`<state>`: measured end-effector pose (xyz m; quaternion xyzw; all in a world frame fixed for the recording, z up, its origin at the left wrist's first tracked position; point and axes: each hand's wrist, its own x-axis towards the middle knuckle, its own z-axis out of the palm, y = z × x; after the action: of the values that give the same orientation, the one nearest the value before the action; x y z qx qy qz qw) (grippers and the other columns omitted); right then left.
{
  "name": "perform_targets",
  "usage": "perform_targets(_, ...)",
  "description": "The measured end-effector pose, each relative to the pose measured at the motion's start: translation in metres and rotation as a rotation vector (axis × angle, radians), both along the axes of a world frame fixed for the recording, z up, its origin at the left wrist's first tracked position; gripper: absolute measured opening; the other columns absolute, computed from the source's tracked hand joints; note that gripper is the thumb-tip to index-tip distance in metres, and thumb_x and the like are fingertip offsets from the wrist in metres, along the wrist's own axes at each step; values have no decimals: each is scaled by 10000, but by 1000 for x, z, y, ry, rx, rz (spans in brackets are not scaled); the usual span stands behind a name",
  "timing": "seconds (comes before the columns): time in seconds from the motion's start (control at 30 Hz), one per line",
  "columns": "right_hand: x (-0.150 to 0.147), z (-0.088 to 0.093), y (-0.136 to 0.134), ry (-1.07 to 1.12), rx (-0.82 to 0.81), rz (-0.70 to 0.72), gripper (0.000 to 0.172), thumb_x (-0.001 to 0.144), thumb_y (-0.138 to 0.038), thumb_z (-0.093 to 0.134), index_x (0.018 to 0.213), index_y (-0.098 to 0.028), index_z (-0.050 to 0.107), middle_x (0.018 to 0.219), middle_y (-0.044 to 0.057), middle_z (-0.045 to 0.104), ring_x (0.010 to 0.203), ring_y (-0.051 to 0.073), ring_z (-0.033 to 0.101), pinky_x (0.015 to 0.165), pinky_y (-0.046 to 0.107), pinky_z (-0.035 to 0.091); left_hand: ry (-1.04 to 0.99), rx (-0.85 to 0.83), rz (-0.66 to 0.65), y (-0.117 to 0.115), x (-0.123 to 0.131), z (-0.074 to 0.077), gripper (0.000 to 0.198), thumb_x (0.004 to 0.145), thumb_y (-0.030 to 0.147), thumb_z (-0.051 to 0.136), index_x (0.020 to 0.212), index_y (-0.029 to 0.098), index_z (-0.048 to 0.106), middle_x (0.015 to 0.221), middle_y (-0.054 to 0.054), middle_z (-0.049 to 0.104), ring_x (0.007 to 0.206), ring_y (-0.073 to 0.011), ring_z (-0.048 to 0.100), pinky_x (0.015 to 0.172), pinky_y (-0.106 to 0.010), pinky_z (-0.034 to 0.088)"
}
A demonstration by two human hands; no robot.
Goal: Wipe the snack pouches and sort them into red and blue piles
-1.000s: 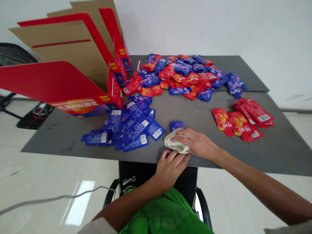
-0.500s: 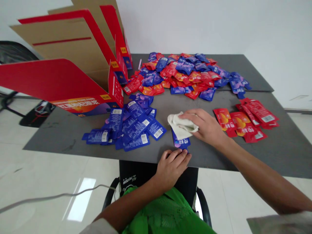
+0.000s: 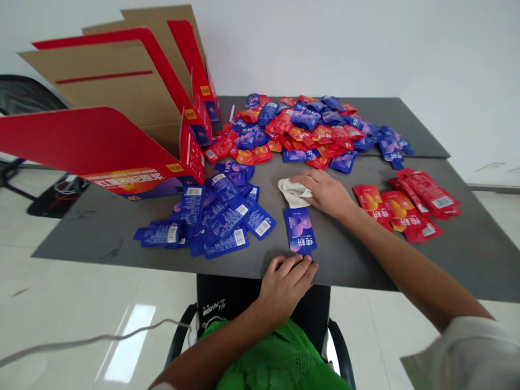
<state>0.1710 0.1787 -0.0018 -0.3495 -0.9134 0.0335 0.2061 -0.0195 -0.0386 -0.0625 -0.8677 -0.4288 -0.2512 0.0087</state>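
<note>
Blue foil sachet (image 3: 299, 230) lies lengthwise near the table's (image 3: 345, 260) front edge, its lower tip touching the curled fingers (image 3: 298, 265) of the left hand (image 3: 284, 287); whether they grip it, I cannot tell. The right hand (image 3: 325, 194), flat and open, presses a crumpled white cloth (image 3: 294, 193). Blue sachets (image 3: 219, 216) lie left, red sachets (image 3: 406, 211) right, a mixed pile (image 3: 309, 127) toward the far edge.

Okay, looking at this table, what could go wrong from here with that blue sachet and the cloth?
The blue sachet lies close to the front edge of the table, with the left hand at its lower end, so it could slip off toward the lap. The cloth under the right hand sits near both groups, so a wide wipe might push the blue sachets or the red sachets out of place.
</note>
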Motion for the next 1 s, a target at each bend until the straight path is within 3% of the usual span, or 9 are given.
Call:
perform_targets(0.17,14,18,-65,82,-7,87,513,1018,-254,622,1517,-321,525,1388,111,659,1261,287,640,1035,425,561,35,22,0,0,-1,1,309,1080,354,638,1369,266,701,1382,7,742,1214,-170,643,949,-355,478)
perform_targets(0.3,18,4,-108,-45,-106,234,428,1032,-257,610,1455,-314,572,1318,94,705,1137,255,682,928,383,600,50,10,-7,0,-1,3,315,1071,335,651,1373,258,698,1294,-12,774,1100,-179,665,909,-366,482)
perform_targets(0.4,15,-14,-92,-27,-119,198,427,1018,-228,613,1440,-292,582,1309,103,698,1170,264,668,952,400,598,29,6,-10,0,-1,4,295,1077,321,643,1357,247,702,1337,5,758,1170,-163,647,927,-352,478)
perform_targets(0.5,6,-21,-45,-25,-106,108,443,999,-224,624,1438,-280,592,1348,119,673,1236,287,641,1014,429,577,-2,17,-4,0,0,2,279,1092,322,619,1347,251,706,1380,24,742,1253,-153,620,958,-338,469)
perform_targets(0.6,-3,-13,-4,-75,-57,31,413,1002,-261,624,1415,-252,618,1351,139,674,1227,321,638,1001,460,578,23,12,3,-1,0,0,300,1086,343,624,1366,263,701,1396,10,735,1261,-164,624,964,-338,472)
perform_targets(0.67,-4,-1,1,-23,-3,-5,423,1017,-280,614,1439,-251,602,1362,143,665,1240,324,630,1027,467,564,43,0,5,-1,-1,-1,312,1080,349,630,1374,271,699,1405,1,731,1259,-173,630,963,-342,477)
perform_targets(0.83,10,22,-62,152,0,36,519,1027,-292,630,1530,-337,516,1405,110,645,1265,294,631,1064,442,545,57,-22,-15,-3,-2,-2,347,1079,337,626,1417,274,675,1418,-14,721,1254,-190,632,970,-362,484)
perform_targets(0.93,18,19,-108,21,-92,175,465,1043,-239,585,1497,-331,549,1366,94,684,1181,266,669,958,403,590,59,-29,-14,-2,-2,1,354,1064,336,653,1412,274,675,1285,-24,774,1124,-201,667,927,-382,489)
perform_targets(1.0,19,9,-120,-20,-142,216,431,1041,-216,574,1460,-318,584,1319,88,710,1128,251,685,918,388,605,46,-37,-14,-1,-2,4,331,1067,322,650,1392,271,684,1210,-15,792,1051,-193,674,902,-378,486)
